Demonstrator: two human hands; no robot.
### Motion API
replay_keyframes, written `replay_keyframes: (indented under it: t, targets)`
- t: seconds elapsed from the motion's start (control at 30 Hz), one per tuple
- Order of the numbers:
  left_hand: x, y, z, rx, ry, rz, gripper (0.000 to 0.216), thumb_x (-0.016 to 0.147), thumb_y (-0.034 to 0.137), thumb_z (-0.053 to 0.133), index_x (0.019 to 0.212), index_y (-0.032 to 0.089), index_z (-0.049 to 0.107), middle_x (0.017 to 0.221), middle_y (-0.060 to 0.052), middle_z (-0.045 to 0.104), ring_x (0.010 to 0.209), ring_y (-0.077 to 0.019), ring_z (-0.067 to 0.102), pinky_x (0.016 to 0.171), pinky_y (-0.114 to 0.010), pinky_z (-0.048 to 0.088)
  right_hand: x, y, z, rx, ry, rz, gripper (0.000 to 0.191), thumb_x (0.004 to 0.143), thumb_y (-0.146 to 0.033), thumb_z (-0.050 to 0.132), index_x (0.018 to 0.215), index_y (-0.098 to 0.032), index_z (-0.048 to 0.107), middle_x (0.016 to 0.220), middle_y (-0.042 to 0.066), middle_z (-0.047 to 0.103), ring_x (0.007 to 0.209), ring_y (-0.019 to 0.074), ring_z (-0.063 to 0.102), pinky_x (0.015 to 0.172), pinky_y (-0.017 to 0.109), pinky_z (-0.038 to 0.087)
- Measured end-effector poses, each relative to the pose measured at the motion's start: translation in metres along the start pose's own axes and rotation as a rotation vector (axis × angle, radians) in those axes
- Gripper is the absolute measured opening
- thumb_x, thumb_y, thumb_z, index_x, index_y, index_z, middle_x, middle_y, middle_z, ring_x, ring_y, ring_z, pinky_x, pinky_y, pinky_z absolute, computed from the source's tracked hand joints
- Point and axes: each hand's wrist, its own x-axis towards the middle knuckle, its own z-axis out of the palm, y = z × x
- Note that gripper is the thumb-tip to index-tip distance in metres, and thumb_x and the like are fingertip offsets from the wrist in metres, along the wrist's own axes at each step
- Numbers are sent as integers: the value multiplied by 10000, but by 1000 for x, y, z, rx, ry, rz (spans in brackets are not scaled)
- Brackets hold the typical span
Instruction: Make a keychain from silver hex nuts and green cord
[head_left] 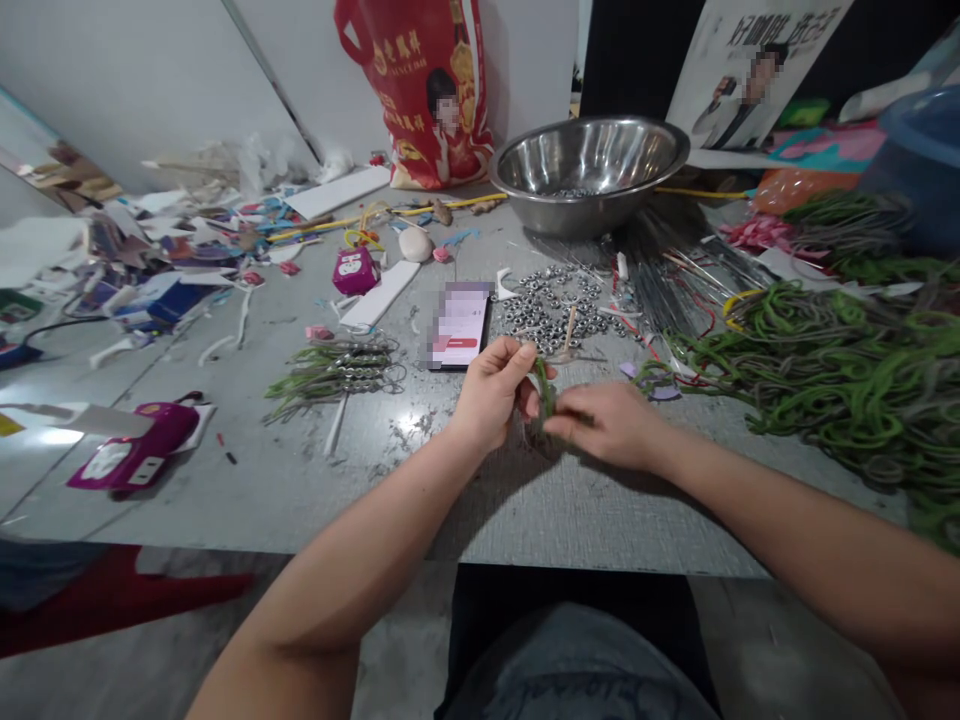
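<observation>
Between my two hands is a short length of green and grey cord (545,385), raised a little above the table. My left hand (495,390) pinches its upper part between thumb and fingers. My right hand (604,422) has its fingers closed on the lower part from the right. Just beyond the hands lie many loose silver beads (551,305), with a thin wooden stick (570,328) standing out near the fingertips. To the left rests a bundle of green cords with silver beads threaded on them (337,372). A large heap of green and grey cords (840,370) covers the right side.
A lit phone (459,325) lies left of the beads. Behind stand a steel bowl (592,205) and a red bag (427,100). Purple power strips (139,450), a white strip (381,297) and paper scraps (150,245) occupy the left. A blue tub (919,170) stands far right.
</observation>
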Motion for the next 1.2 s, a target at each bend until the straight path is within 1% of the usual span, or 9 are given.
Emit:
replay_keyframes:
  t: [0.1,0.2,0.33,0.47,0.73,0.83,0.93,1.03,1.2]
  targets:
    - [0,0,-1,-5,-30,-11,357,741,440,634,694,199,376,579,70,616,288,-52,466,260,-146,317,7,11,0,293,297,183,328,778,-506,539,807,-184,596,772,28,604,573,117,453,565,278,341]
    - [-1,-1,0,4,-67,-42,360,742,444,630,697,202,367,567,67,619,290,-62,480,254,-144,318,12,16,0,643,368,202,357,692,-462,644,950,-217,609,956,42,611,688,134,517,647,309,418]
    - [-1,-2,2,19,-89,-65,358,743,446,627,705,199,371,565,59,628,286,-64,484,258,-141,319,12,12,0,952,379,122,98,685,-325,654,685,-229,634,954,14,640,898,161,562,840,346,416]
    - [-1,-1,1,17,-55,-79,353,751,447,612,704,203,362,568,53,635,285,-68,482,258,-147,325,11,9,-4,1171,381,128,177,675,-288,608,522,-212,563,852,10,679,846,162,582,848,350,414]
    - [1,1,-2,11,-4,-69,322,792,431,570,705,201,363,609,35,657,282,-55,465,268,-150,311,13,23,-18,939,459,262,482,753,-443,578,374,-233,366,330,-50,311,413,127,439,530,304,397]
    - [1,0,-1,37,-18,-80,348,777,453,584,705,200,357,611,34,654,287,-54,473,273,-149,318,13,31,-20,628,578,291,379,783,-501,552,537,-214,522,501,-17,504,519,130,482,588,307,409]
    - [-1,-3,1,73,-59,-94,377,743,475,616,712,201,360,608,44,646,289,-63,485,273,-155,332,12,30,-18,462,664,132,356,785,-544,543,913,-218,605,924,49,638,892,190,565,824,362,416]
    - [-3,-7,4,109,-101,-120,381,729,486,627,711,200,376,534,73,593,286,-68,485,276,-153,340,9,21,-13,435,504,12,365,755,-505,602,962,-205,608,1023,73,639,994,212,562,904,389,389]
    - [-4,-8,3,129,-167,-150,345,744,476,615,735,193,418,504,78,549,302,-65,492,296,-148,353,9,8,-7,657,281,51,202,762,-387,609,712,-194,583,612,-19,602,603,128,575,633,296,459]
